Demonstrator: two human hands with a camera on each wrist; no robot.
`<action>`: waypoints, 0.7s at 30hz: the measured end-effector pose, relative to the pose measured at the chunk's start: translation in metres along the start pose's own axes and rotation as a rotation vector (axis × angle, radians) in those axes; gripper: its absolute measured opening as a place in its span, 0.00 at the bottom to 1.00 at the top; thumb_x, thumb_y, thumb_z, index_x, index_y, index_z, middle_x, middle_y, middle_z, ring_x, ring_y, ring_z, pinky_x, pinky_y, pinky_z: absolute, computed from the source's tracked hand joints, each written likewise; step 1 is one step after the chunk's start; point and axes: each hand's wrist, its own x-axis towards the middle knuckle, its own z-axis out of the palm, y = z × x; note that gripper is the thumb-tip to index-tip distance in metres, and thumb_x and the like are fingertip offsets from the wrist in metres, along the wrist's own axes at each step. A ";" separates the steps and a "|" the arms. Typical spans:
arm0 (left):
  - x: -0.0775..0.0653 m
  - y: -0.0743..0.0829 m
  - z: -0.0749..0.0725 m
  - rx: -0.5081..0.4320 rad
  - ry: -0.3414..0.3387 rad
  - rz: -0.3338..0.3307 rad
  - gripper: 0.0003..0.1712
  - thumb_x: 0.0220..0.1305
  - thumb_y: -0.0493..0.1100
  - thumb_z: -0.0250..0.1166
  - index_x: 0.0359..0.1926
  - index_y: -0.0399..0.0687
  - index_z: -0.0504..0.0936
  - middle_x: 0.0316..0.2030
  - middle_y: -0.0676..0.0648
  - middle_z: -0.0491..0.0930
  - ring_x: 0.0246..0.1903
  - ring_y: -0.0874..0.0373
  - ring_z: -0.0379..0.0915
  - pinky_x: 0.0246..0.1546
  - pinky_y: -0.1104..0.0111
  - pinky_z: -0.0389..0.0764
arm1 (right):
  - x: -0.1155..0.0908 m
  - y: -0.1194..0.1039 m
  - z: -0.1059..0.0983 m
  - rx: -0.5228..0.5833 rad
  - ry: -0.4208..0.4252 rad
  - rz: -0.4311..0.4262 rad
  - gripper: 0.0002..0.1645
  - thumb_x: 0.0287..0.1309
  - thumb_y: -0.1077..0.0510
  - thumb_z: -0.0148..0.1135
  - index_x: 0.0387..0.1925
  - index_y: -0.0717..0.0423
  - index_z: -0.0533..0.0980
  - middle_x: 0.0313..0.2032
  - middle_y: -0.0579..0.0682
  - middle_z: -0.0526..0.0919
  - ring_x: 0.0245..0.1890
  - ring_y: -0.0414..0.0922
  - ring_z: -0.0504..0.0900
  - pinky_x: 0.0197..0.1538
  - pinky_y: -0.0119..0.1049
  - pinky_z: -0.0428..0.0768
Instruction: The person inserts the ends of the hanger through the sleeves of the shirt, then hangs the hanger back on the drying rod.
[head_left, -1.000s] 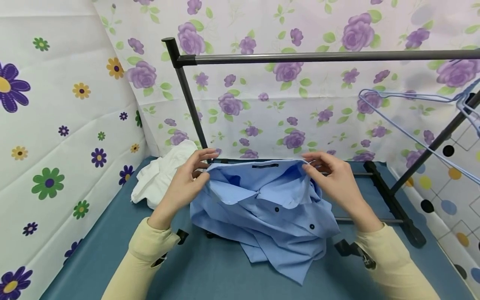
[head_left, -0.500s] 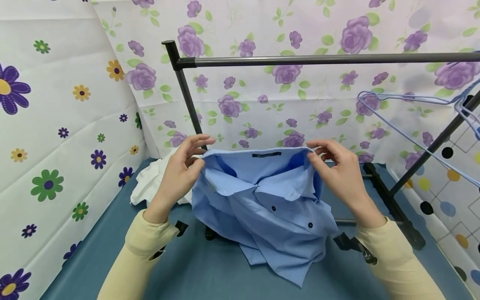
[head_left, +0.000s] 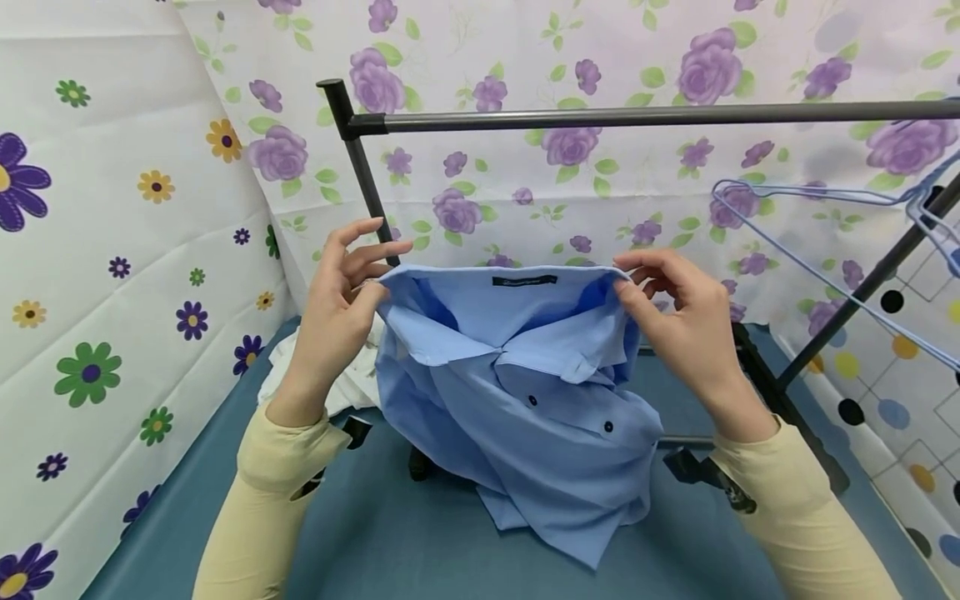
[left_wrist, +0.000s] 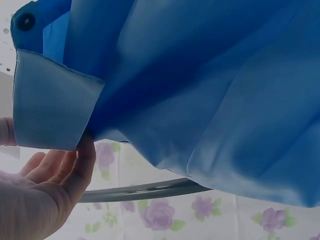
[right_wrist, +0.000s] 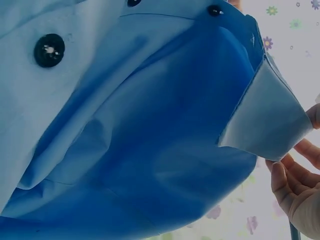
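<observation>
A light blue button-up shirt (head_left: pixel 517 400) with dark buttons hangs by its collar between my two hands, its lower part bunched on the blue-green surface. My left hand (head_left: pixel 326 321) pinches the collar's left end between thumb and fingers. At the other end, my right hand (head_left: pixel 686 333) pinches the collar the same way. A dark label shows inside the neck. In the left wrist view, the collar flap (left_wrist: pixel 55 102) passes between the thumb and fingers. The right wrist view has the opposite collar flap (right_wrist: pixel 267 115) at the fingertips.
Behind the shirt stands a dark garment rack with a horizontal bar (head_left: pixel 600 117). Light blue wire hangers (head_left: pixel 817 195) hang at its right side. A crumpled white cloth (head_left: pixel 345 379) lies behind my left forearm. Flower-patterned sheets surround the blue-green surface (head_left: pixel 405 550).
Both hands have risen, lifting the shirt's collar higher. My left hand has also shifted left, so the collar is stretched wider. The shirt's bottom corner stays on the surface.
</observation>
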 end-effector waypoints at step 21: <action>-0.042 -0.050 0.037 0.323 -0.258 -0.114 0.27 0.62 0.38 0.72 0.61 0.45 0.76 0.52 0.42 0.81 0.41 0.49 0.74 0.41 0.57 0.73 | -0.045 0.035 0.030 -0.154 -0.339 0.181 0.20 0.65 0.54 0.69 0.57 0.52 0.79 0.46 0.50 0.79 0.30 0.43 0.74 0.32 0.36 0.74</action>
